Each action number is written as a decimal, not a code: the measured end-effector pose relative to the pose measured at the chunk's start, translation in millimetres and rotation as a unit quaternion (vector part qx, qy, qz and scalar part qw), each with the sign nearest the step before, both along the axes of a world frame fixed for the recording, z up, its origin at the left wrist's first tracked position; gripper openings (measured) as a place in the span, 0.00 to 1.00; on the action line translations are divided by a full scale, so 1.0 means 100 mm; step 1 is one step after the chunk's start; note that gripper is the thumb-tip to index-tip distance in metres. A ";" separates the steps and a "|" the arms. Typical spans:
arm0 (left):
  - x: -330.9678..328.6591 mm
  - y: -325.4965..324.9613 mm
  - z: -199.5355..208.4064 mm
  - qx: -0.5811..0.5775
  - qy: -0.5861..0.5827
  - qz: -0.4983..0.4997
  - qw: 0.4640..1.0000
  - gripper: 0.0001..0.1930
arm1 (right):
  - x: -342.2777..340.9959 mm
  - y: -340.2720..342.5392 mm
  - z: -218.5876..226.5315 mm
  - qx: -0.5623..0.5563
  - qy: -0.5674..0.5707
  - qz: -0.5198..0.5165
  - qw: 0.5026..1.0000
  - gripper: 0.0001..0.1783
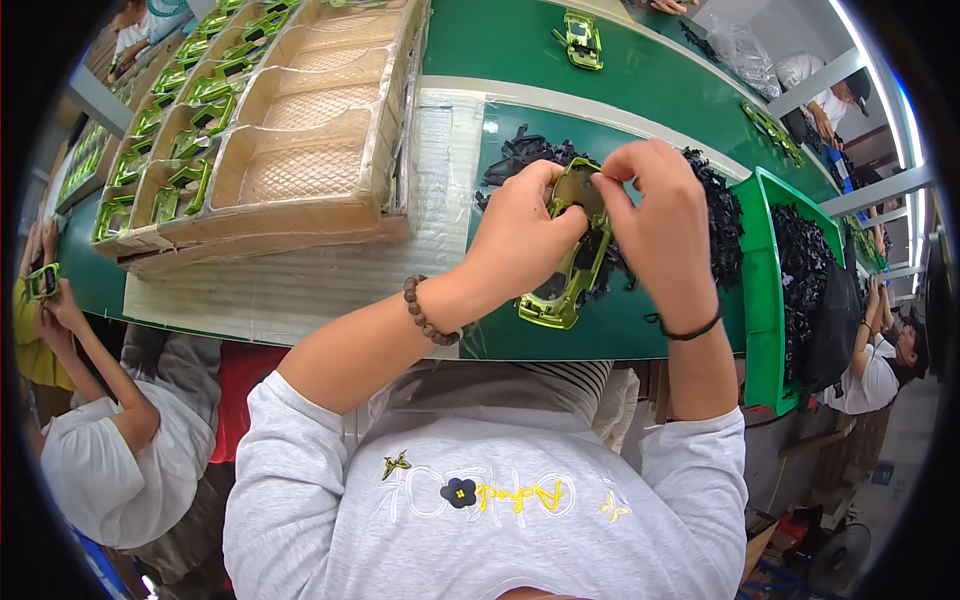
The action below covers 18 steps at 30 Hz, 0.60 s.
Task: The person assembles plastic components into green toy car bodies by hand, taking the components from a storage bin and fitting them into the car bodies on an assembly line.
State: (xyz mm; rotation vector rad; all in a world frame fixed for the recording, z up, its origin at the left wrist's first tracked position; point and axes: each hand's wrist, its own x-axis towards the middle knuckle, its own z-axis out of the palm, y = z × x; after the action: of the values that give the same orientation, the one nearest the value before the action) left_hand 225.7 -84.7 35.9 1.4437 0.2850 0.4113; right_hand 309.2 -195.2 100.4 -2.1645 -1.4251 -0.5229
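Note:
A bright green toy car body shell (549, 312) is held up over the near edge of the green table, tilted, its openings showing. My left hand (520, 228) grips it from the left, thumb across its middle. At the shell's far end my right hand (655, 215) is closed in a pinch, thumb and forefinger against the rim. Whether a small part sits between those fingertips is hidden. Loose black plastic parts (540, 150) lie in a heap behind my hands, and another black heap (715, 205) lies to the right.
A large compartmented tray (295, 170) stands at the left, with green shells (185, 190) in its left columns. A green crate (763, 300) of black parts is at the right. Beyond runs a green belt (480, 45) carrying another car shell (581, 42). Co-workers sit on both sides.

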 end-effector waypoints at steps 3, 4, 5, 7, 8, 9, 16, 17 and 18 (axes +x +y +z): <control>-0.01 0.01 0.08 0.011 0.025 -0.059 0.998 0.14 | 0.26 -0.09 0.09 -0.024 0.192 0.044 0.980 0.13; -0.02 0.01 0.08 0.013 0.025 -0.060 0.998 0.14 | 0.34 -0.12 0.10 -0.038 0.296 0.085 0.951 0.19; -0.02 0.01 0.08 0.023 0.025 -0.070 0.997 0.13 | 0.39 -0.13 0.11 -0.073 0.392 0.111 0.910 0.20; -0.02 0.01 0.06 0.036 0.025 -0.077 0.996 0.13 | 0.29 -0.13 0.16 -0.112 0.317 0.092 0.937 0.17; -0.03 0.02 0.04 0.030 0.024 -0.081 0.996 0.14 | 0.23 -0.11 0.18 -0.152 0.241 0.073 0.956 0.14; -0.03 0.02 0.04 0.024 0.023 -0.084 0.996 0.15 | 0.20 -0.09 0.17 -0.121 0.214 0.070 0.967 0.09; -0.10 0.08 0.22 0.087 0.052 -0.108 0.989 0.19 | 0.50 -0.21 0.19 -0.141 0.583 0.166 0.783 0.14; -0.11 0.10 0.27 0.101 0.067 -0.111 0.986 0.19 | 0.50 -0.21 0.19 -0.162 0.553 0.178 0.798 0.15; -0.12 0.11 0.31 0.114 0.082 -0.114 0.984 0.19 | 0.50 -0.20 0.19 -0.160 0.552 0.177 0.799 0.15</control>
State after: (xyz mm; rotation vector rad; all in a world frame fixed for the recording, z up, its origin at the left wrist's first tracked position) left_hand 214.1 -74.0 67.1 1.7184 0.2069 0.1408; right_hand 359.0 -215.6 119.1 -1.7424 -1.1488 1.0469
